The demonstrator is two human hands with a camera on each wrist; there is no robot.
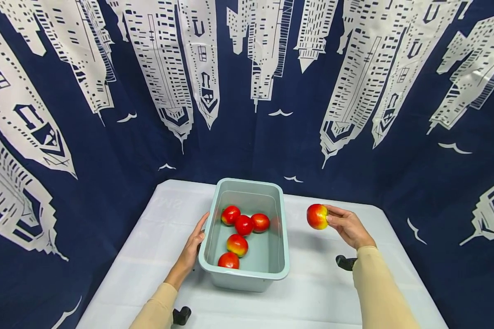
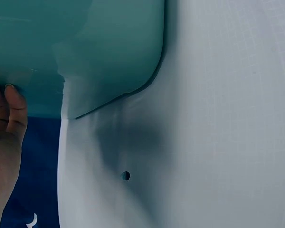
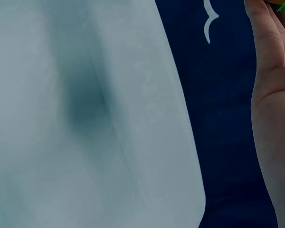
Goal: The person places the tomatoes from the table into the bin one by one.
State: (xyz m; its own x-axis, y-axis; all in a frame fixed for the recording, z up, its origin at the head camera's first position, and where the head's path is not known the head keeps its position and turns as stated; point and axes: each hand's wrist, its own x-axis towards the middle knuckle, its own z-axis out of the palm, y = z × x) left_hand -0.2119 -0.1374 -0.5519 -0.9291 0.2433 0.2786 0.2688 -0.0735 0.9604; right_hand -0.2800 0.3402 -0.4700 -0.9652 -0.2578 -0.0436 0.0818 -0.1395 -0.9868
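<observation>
My right hand (image 1: 350,227) pinches a red-and-yellow apple (image 1: 316,216) between thumb and fingers, raised over the table to the right of a pale grey-green tub (image 1: 285,256). In the right wrist view only a sliver of the fruit shows at the top corner, with a bit of green, above the hand (image 3: 275,61). My left hand (image 1: 191,250) lies along the tub's left outer side, its fingers extended near the rim. The left wrist view shows fingertips (image 2: 15,97) against the tub wall (image 2: 109,42). Inside the tub lie several red apples (image 1: 244,225), some with yellow patches (image 1: 237,245).
The tub stands on a table with a white cover (image 1: 313,292). Behind and beside the table hangs a dark blue cloth (image 1: 247,151) printed with white buildings and birds. Black wrist mounts (image 1: 346,262) sit under both forearms.
</observation>
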